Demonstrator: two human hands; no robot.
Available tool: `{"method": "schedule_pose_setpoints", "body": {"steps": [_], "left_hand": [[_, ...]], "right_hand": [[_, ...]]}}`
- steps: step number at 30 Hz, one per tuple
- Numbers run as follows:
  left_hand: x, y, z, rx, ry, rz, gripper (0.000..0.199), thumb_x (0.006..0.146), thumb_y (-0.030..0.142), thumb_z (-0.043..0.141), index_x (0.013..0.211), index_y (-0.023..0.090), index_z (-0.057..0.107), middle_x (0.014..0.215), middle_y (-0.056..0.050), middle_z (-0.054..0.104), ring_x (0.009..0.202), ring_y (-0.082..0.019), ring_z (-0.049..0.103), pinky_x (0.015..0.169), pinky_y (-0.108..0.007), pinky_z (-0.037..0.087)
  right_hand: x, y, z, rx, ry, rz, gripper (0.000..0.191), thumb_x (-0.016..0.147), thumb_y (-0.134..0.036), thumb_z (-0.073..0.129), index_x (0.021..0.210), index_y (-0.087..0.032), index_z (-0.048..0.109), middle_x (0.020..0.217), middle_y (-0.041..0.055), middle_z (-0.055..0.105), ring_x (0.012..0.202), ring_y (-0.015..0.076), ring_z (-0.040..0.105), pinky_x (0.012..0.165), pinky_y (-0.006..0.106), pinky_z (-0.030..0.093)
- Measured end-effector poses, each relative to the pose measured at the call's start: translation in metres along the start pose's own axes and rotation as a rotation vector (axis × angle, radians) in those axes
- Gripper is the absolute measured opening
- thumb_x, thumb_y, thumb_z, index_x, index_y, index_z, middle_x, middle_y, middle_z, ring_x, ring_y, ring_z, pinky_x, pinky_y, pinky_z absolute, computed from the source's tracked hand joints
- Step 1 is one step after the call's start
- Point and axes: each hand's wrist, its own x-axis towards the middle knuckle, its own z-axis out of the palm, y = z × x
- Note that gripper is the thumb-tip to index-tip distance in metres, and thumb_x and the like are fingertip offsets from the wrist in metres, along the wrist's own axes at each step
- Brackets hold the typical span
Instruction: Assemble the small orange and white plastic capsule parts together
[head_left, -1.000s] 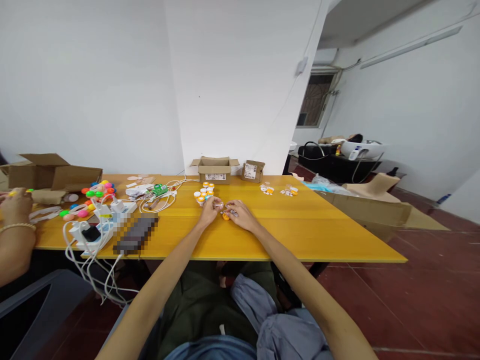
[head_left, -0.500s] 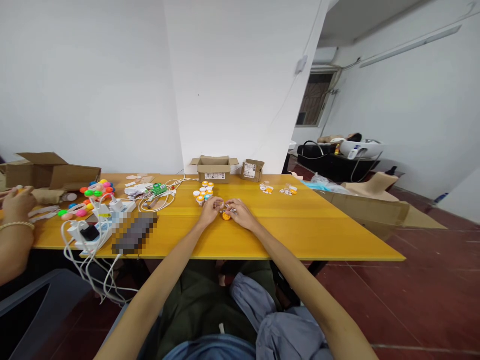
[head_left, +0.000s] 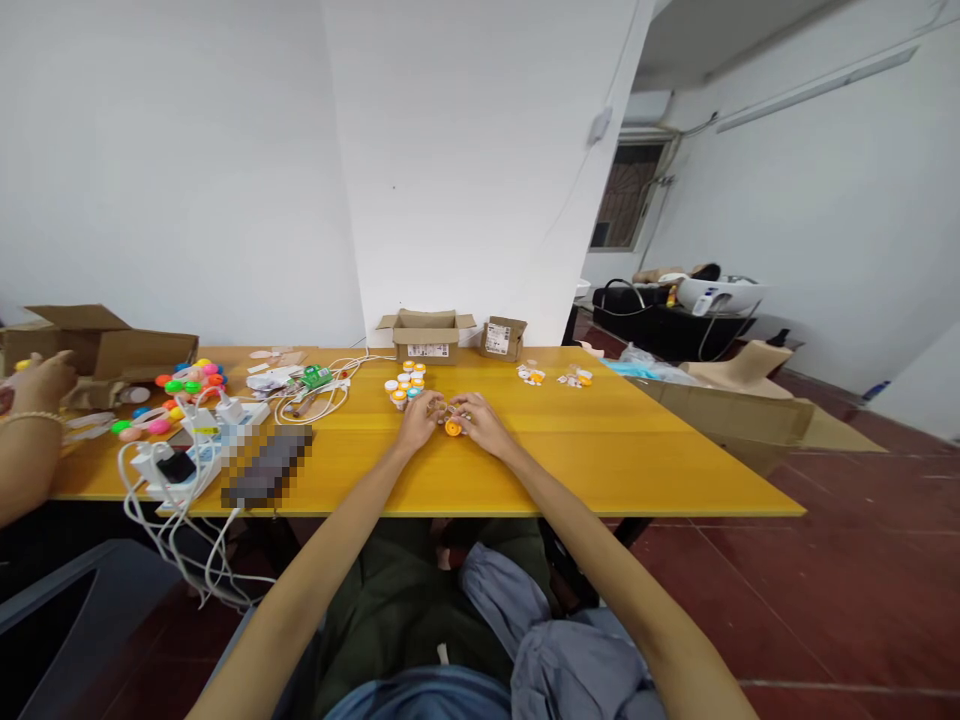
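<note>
My left hand [head_left: 420, 422] and my right hand [head_left: 481, 422] meet over the middle of the table, fingers curled inward. Between their fingertips is a small clear piece, too tiny to identify. A round orange cap [head_left: 453, 428] sits just below it, against my right fingertips. Whether the cap is held or resting on the tabletop is hard to see. Just beyond my left hand stands a cluster of small jars [head_left: 406, 382] with white, orange and blue lids.
Small loose parts lie in two piles, one pile [head_left: 531, 374] nearer than the other pile [head_left: 576, 377]. At the back stand an open carton [head_left: 426, 338] and a smaller box [head_left: 503, 339]. Leftward are a power strip [head_left: 214, 455], coloured balls [head_left: 187, 385] and a co-worker's hand [head_left: 43, 385].
My hands stay close together, with slight finger movement around the clear piece. The co-worker's hand at the left has risen a little. The whole view has shifted slightly.
</note>
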Motion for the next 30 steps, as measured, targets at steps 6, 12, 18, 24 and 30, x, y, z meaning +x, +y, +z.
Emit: {"method": "schedule_pose_setpoints", "body": {"steps": [6, 12, 18, 24, 30], "left_hand": [[0.0, -0.008, 0.002, 0.033, -0.066, 0.056, 0.041, 0.077, 0.003, 0.062, 0.112, 0.023, 0.07, 0.099, -0.005, 0.069, 0.092, -0.021, 0.064, 0.087, -0.037, 0.054], [0.0, -0.012, 0.003, 0.062, -0.114, 0.038, 0.048, 0.078, 0.004, 0.058, 0.12, 0.022, 0.068, 0.095, -0.006, 0.069, 0.092, -0.022, 0.064, 0.09, -0.04, 0.053], [-0.001, -0.012, 0.004, 0.067, -0.126, 0.03, 0.048, 0.077, 0.005, 0.059, 0.12, 0.024, 0.068, 0.1, -0.006, 0.069, 0.098, -0.023, 0.063, 0.094, -0.041, 0.051], [-0.001, -0.009, 0.004, 0.095, -0.103, 0.04, 0.046, 0.076, 0.005, 0.061, 0.117, 0.025, 0.069, 0.104, -0.006, 0.068, 0.102, -0.024, 0.061, 0.098, -0.043, 0.049], [-0.002, -0.004, 0.003, 0.107, -0.103, 0.055, 0.045, 0.075, 0.004, 0.059, 0.114, 0.025, 0.069, 0.111, -0.007, 0.064, 0.109, -0.023, 0.059, 0.102, -0.042, 0.047]], "right_hand": [[0.003, 0.007, -0.006, -0.014, 0.178, 0.064, 0.012, 0.084, -0.024, 0.06, 0.074, -0.024, 0.066, 0.107, 0.0061, 0.068, 0.106, 0.0246, 0.059, 0.099, 0.046, 0.042], [-0.003, 0.045, -0.012, -0.202, 0.306, 0.238, 0.015, 0.081, -0.02, 0.062, 0.066, -0.024, 0.063, 0.097, 0.0104, 0.068, 0.096, 0.0283, 0.059, 0.089, 0.045, 0.047], [-0.007, 0.059, -0.01, -0.307, 0.336, 0.198, 0.018, 0.082, -0.019, 0.06, 0.065, -0.027, 0.062, 0.075, 0.0083, 0.064, 0.084, 0.0264, 0.057, 0.08, 0.039, 0.049], [-0.002, 0.029, -0.01, -0.29, 0.141, 0.066, 0.009, 0.086, -0.025, 0.062, 0.08, -0.025, 0.069, 0.105, 0.0096, 0.065, 0.101, 0.0273, 0.056, 0.093, 0.046, 0.046], [-0.002, 0.018, -0.006, -0.289, 0.017, 0.015, 0.009, 0.084, -0.02, 0.065, 0.079, -0.025, 0.071, 0.108, 0.008, 0.065, 0.104, 0.0241, 0.056, 0.093, 0.042, 0.046]]}}
